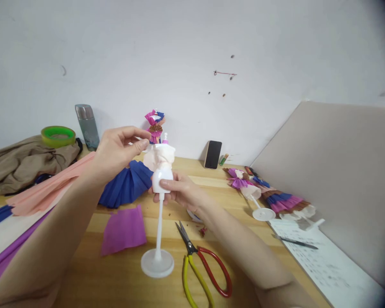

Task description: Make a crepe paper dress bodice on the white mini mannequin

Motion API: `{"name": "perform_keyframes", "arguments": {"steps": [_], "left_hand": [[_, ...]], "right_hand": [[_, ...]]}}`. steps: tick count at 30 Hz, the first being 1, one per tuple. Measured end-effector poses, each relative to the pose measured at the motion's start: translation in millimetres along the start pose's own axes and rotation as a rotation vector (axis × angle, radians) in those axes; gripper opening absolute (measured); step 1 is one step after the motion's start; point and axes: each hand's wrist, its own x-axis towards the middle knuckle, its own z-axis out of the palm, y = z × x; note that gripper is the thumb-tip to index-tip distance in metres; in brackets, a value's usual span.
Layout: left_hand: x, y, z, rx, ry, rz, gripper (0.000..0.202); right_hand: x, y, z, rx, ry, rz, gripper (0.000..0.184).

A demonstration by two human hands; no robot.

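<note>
A small white mini mannequin (162,182) on a round-based stand is held upright just above the table. Its hips are gripped by my right hand (182,190), thumb in front and fingers behind. Cream crepe paper (150,159) wraps the chest and sticks out at its left side. At that loose side my left hand (123,145) is pinched, thumb and forefinger close together at the paper's upper edge. Scissors (190,248) with one yellow and one red handle lie partly opened below my right hand. A purple crepe paper piece (124,231) lies left of the stand.
Pleated blue paper (126,185) and long paper strips (51,186) lie at left. Behind stand green tape (58,136), a flask (87,126), a dressed mannequin (155,128) and a phone (213,154). At right are more dressed mannequins (284,199), a pen (297,242) and a written sheet (330,265).
</note>
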Motion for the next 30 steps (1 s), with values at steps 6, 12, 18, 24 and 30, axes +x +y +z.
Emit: {"name": "perform_keyframes", "arguments": {"steps": [6,12,18,24,30], "left_hand": [[5,-7,3.0,0.017,-0.046,-0.134,0.014],[4,-17,21.6,-0.037,-0.252,-0.268,0.014],[-16,-49,34.8,0.04,-0.362,-0.349,0.019],[-49,-79,36.5,0.057,-0.389,-0.402,0.026],[-64,-89,45.1,-0.051,-0.524,-0.425,0.034]], "right_hand": [[-11,32,10,-0.052,0.031,0.098,0.041],[-35,52,8,0.073,0.037,0.191,0.047],[-46,64,3,-0.004,0.06,0.181,0.047],[-53,72,-1,-0.009,0.046,0.219,0.035],[-59,66,-2,-0.175,0.052,0.279,0.027]]}}
